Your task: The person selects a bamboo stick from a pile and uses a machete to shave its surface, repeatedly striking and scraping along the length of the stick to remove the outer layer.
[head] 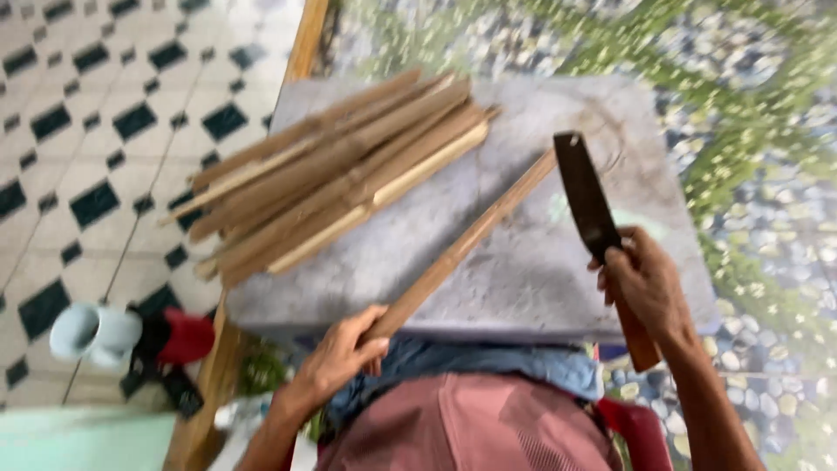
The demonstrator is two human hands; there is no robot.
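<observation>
My left hand (338,356) grips the near end of a long bamboo strip (471,237), which slants up and to the right across a grey stone slab (523,270). My right hand (643,281) holds a cleaver-like knife (582,192) by its wooden handle, with the dark blade pointing up, close to the far end of the strip. A pile of several split bamboo strips (331,179) lies on the left part of the slab. The picture is blurred by motion.
A tiled floor with black diamonds (96,131) lies to the left, beyond a wooden edge (305,39). A pale cup-like thing (91,333) and a red and black object (174,344) sit at lower left. Pebbled ground with green (767,174) surrounds the slab on the right.
</observation>
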